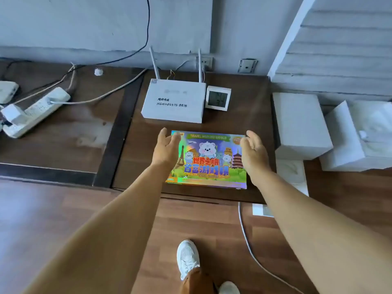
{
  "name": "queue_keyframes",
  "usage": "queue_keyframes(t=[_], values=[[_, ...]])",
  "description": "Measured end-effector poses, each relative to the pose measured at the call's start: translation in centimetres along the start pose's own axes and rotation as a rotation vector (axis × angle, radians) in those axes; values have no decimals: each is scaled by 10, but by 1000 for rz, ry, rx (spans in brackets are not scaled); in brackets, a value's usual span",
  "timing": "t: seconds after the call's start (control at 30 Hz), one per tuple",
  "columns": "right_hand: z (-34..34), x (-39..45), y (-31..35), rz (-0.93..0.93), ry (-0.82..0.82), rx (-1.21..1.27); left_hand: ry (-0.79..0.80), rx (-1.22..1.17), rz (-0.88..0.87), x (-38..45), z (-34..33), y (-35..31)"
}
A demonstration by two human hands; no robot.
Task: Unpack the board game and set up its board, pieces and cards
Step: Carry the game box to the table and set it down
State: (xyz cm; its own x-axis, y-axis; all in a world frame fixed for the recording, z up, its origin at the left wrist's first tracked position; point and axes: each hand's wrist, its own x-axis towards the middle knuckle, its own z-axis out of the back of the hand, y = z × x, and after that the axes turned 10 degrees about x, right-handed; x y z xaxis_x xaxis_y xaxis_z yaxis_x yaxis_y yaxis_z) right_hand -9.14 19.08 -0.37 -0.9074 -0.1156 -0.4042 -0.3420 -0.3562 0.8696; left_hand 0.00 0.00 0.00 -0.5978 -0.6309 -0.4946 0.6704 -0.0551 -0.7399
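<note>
The board game box [209, 160] lies flat and closed on the dark platform [135, 145], just in front of the white router [174, 102]. Left hand [166, 148] and right hand [253, 150] flank the box — fingers relaxed, grasping nothing.

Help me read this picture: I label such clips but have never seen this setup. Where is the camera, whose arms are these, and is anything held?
There is no machine here. One camera sits on a person's head, looking forward and down, so the arms are their own. The left hand and right hand reach, fingers open, toward either side of a colourful closed board game box; neither plainly grips it yet. The box lies on a dark wooden platform, with a white router and a small display clock behind it.
</note>
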Motion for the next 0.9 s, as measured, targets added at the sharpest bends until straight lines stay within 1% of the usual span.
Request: queue_keyframes(t=[0.13, 0.23, 0.3, 0.37, 0.47, 0.57, 0.67, 0.77, 0.9], values=[[-20, 31, -56, -39, -9, -90, 17, 99, 34, 45, -22, 51], [-25, 46, -88, -65, -65, -215, -49, 198, 120, 72, -33, 82], [-30, 54, -106, -137, -139, -206, -73, 329, 211, 85, -40, 99], [-35, 60, -124, -202, -187, -169, -47, 406, 270, 91, -45, 110], [-42, 65, -134, -202, -197, -247, -43, 386, 237, 95, -49, 119], [-42, 66, -131, -216, -184, -257, -51, 327, 220, 96, -46, 124], [-39, 62, -119, -211, -143, -188, -67, 276, 180, 85, -39, 113], [-32, 51, -92, -178, -108, -124, -104, 214, 147, 66, -24, 93], [-18, 24, -31, -95, -98, -116, -166, 193, 90, 27, 14, 47]])
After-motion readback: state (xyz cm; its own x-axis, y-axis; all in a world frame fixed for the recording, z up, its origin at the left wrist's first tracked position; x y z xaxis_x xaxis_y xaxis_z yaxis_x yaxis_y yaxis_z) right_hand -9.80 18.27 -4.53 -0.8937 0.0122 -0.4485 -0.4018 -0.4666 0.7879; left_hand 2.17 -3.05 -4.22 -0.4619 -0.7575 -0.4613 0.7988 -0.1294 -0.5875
